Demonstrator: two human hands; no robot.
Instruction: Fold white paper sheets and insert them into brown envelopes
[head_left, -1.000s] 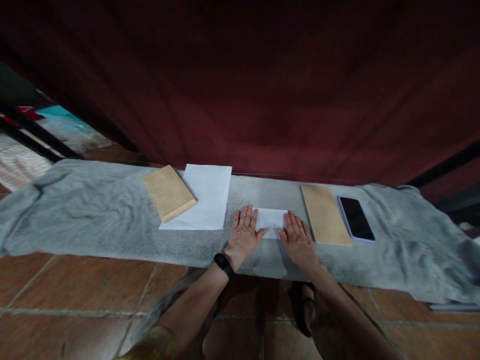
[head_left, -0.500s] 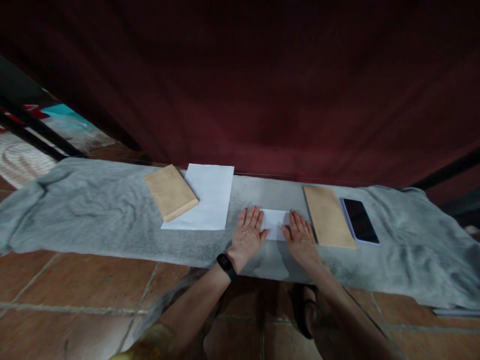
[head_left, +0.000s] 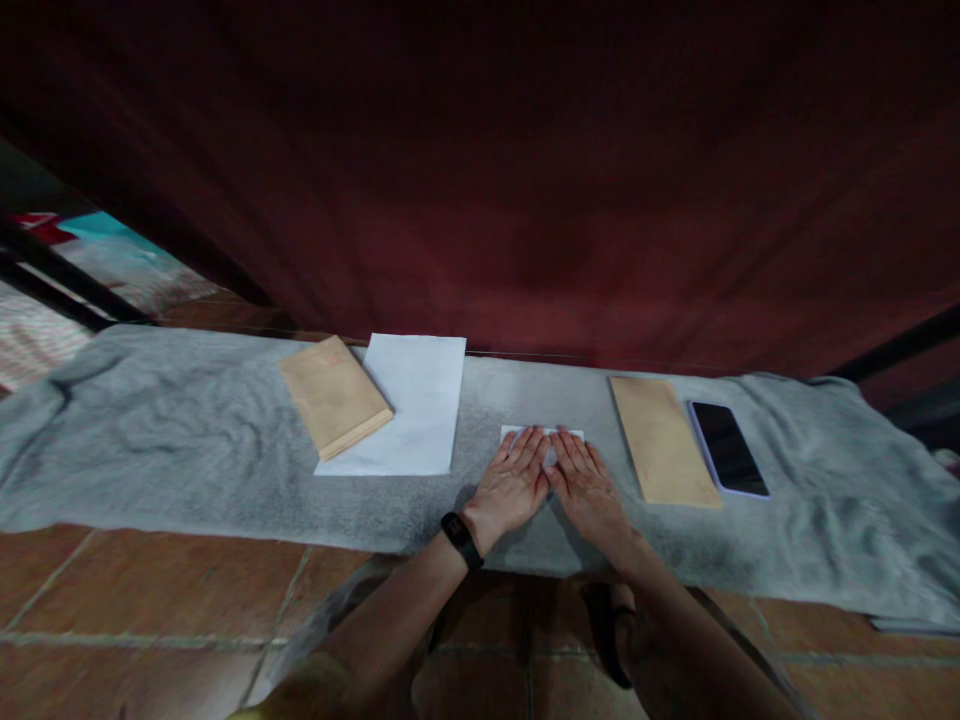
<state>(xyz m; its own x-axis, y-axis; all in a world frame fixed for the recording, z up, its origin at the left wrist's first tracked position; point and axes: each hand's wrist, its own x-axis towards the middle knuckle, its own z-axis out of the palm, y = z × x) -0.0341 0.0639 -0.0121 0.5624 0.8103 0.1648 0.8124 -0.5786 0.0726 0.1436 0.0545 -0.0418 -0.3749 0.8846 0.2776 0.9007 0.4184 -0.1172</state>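
A small folded white paper (head_left: 543, 432) lies flat on the grey cloth, mostly covered by my hands; only its far edge and corners show. My left hand (head_left: 513, 482), with a black band on its wrist, presses palm down on the left part of it, fingers outstretched. Flat on the right part rests my right hand (head_left: 588, 484), also with straight fingers. The two hands nearly meet at the fingertips and thumbs. To the right of them lies a brown envelope (head_left: 664, 440).
On the left a stack of brown envelopes (head_left: 334, 393) overlaps a large white sheet of paper (head_left: 421, 410). A phone (head_left: 727, 448) lies beyond the right envelope. The grey cloth (head_left: 187, 430) covers a long bench before a dark red curtain (head_left: 525, 220). Tiled floor (head_left: 165, 580) is below.
Both hands have slid inward across the small paper until they almost touch, covering more of it. The view has shifted slightly; the envelopes, large sheet and phone stay in place.
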